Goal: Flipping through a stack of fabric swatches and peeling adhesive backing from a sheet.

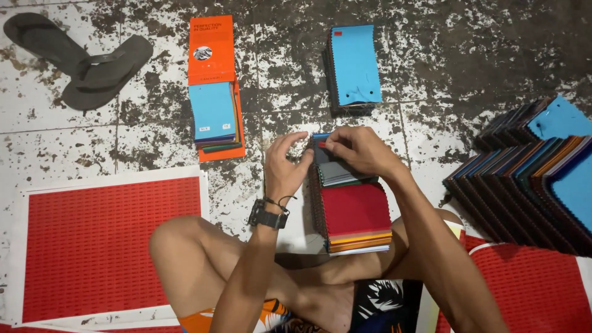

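Fabric swatches [338,165] pinched at their far edge in your right hand [361,150] grip, left hand [285,165] clasping the near-left corner, the fanned stack [354,216] on the floor just below your grip: square edges before pressing down.

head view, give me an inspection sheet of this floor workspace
surface: stained tiled floor, worn dark patches
job's things: stack of fabric swatches, red piece on top, in front of the crossed legs; left hand and right hand pinch its far end
clutter: blue-topped swatch stack; orange swatch card; fanned swatch stacks at right; flip-flops; red mat
grippers: both hands' fingers closed on the stack's upper edge; watch on left wrist
cables: nothing seen
surroundings: nothing seen beyond the floor
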